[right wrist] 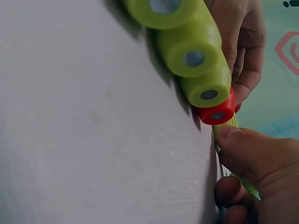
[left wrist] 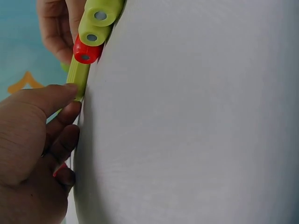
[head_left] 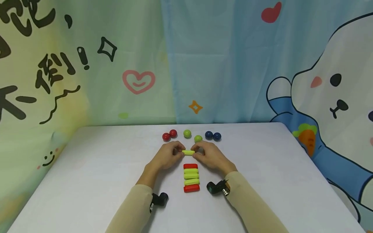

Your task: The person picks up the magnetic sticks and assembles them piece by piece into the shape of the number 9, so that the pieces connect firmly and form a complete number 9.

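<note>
A yellow-green magnetic rod [head_left: 188,152] lies crosswise between both hands. At its left end, the thumb and fingers of my left hand [head_left: 170,154] pinch it. My right hand [head_left: 210,155] pinches the opposite end, its thumb on the rod in the right wrist view. Nearer the front, several rods lie side by side in a row: a red rod [head_left: 190,166] at the far end, three yellow-green rods [head_left: 191,176] in the middle and another red rod [head_left: 191,188] at the near end. Grey metal discs show in the rod ends [right wrist: 194,59] in the right wrist view.
Behind the hands sit two red balls [head_left: 166,137], two green balls [head_left: 187,133] and two dark blue balls [head_left: 209,135]. The right green ball is close to my right hand's fingers. A white table [head_left: 87,181] reaches back to a printed curtain [head_left: 204,64].
</note>
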Demonstrator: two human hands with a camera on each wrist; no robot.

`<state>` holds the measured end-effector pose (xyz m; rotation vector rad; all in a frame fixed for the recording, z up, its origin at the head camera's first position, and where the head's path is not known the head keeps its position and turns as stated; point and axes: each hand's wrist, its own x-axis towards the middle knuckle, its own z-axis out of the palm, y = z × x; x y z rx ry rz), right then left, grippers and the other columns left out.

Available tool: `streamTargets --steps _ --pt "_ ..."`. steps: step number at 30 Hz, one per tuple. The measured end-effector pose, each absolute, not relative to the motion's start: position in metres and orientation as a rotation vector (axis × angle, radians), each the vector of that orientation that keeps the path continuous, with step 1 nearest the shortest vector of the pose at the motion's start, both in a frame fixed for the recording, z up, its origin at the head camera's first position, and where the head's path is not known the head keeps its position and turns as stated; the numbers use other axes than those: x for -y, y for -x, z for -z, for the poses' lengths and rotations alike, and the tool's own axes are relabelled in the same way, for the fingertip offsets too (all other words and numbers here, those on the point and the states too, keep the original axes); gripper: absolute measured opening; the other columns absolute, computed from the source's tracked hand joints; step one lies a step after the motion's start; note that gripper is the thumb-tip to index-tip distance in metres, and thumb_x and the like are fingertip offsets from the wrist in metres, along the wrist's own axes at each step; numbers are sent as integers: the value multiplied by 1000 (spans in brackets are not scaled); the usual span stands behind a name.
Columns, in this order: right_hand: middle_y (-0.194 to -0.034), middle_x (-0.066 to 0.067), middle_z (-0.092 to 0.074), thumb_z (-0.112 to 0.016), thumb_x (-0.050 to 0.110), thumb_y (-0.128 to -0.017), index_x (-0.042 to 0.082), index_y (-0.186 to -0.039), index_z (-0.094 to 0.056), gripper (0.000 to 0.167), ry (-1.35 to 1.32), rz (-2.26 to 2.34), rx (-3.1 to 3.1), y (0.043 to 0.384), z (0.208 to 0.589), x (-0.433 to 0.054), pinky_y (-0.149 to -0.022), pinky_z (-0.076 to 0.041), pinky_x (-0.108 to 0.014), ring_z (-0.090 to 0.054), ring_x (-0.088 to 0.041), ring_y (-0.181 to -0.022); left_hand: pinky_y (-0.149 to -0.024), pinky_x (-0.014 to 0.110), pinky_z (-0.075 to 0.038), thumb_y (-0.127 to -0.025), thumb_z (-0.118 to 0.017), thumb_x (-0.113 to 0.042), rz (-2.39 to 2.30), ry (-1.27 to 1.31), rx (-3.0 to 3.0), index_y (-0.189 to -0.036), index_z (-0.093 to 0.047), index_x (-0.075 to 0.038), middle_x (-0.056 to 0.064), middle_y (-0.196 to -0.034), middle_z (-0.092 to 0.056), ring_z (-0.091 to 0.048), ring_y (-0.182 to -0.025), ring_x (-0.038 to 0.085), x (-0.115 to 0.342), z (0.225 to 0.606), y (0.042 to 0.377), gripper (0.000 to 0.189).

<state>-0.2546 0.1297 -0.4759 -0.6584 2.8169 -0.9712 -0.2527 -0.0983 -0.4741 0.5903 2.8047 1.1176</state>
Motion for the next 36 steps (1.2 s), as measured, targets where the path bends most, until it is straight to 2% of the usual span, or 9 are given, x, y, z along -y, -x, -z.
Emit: streamTargets --steps 28,36 --pt "-109 2 -69 -72 22 -97 19 -116 -70 19 637 1013 -2883 259 484 -121 -92 -50 -40 -60 -18 -99 -79 30 -48 -95 -72 -16 -1177 -501 -2796 -110 -72 -16 -3 -94 -66 -55 -83 16 106 482 259 14" --pt "-108 2 -68 -71 21 -98 18 -118 -69 21 682 983 -2897 262 486 -123 -84 -48 -36 -57 -16 -91 -84 32 -51 -96 -71 -14 -1168 -487 -2795 -117 -68 -13 -1 -98 -66 -57 -87 17 104 478 259 22"
